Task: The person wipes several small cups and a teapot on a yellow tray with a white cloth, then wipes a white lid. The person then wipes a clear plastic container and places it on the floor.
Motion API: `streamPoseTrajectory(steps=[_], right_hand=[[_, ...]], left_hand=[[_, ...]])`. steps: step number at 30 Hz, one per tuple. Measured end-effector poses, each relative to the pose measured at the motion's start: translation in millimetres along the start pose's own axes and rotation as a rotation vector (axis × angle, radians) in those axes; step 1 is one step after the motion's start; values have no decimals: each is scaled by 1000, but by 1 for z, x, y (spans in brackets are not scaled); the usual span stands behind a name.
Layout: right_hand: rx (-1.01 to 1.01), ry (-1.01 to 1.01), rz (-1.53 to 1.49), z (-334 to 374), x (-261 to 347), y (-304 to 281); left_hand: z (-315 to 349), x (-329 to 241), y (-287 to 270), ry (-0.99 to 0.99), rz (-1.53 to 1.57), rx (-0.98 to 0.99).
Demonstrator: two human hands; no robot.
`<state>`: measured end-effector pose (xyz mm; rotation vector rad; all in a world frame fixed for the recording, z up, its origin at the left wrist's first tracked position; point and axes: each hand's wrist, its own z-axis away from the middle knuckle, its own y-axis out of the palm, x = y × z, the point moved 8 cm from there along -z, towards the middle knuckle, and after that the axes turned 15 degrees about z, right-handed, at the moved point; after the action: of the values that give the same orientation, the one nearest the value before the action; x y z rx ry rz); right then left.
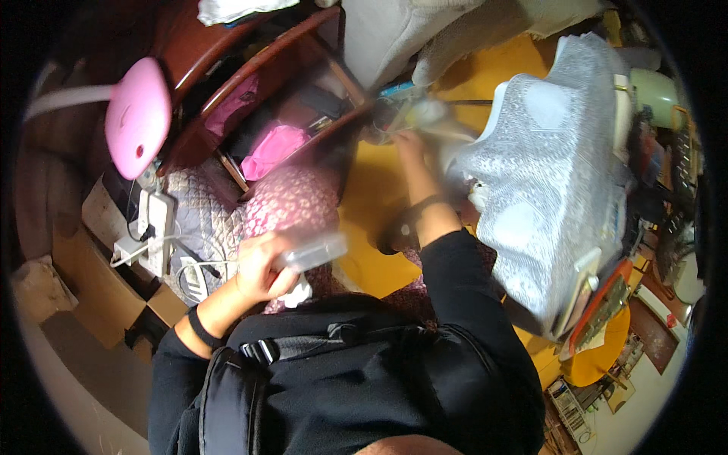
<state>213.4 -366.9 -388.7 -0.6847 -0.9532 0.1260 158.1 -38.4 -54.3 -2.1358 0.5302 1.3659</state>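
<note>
My left hand [262, 267] is closed around a flat, translucent grey box [317, 252], smeared by motion, held above my lap. A crumpled white piece, perhaps tissue, [299, 293] shows just below those fingers. My right hand [409, 145] is stretched far forward, past the end of the open drawer. Its fingers are blurred and overlap a pale, see-through thing with white and yellowish parts [428, 115]. Whether the hand grips it, I cannot tell. My legs are in pink flowered trousers [292, 201].
An open wooden drawer [299, 140] holds pink cloth [274, 152] and dark items. Beside it stand a pink lamp [139, 117] and a white power strip [155, 231] with cables. A grey-white patterned cloth [557, 174] drapes on the right. Cardboard boxes [98, 284] lie left.
</note>
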Motion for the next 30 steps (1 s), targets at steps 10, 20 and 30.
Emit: streamPoseTrajectory(steps=[10,20,30], right_hand=[[499,252,-925,158,165,-29],[683,-35,-595,290,229,-72],[873,-192,-783,359,256,-76]], left_hand=[[17,-5,-7,-70,50,-174],[30,5,9,-223,709,-242],[51,-34,2,-267,1078,-291]])
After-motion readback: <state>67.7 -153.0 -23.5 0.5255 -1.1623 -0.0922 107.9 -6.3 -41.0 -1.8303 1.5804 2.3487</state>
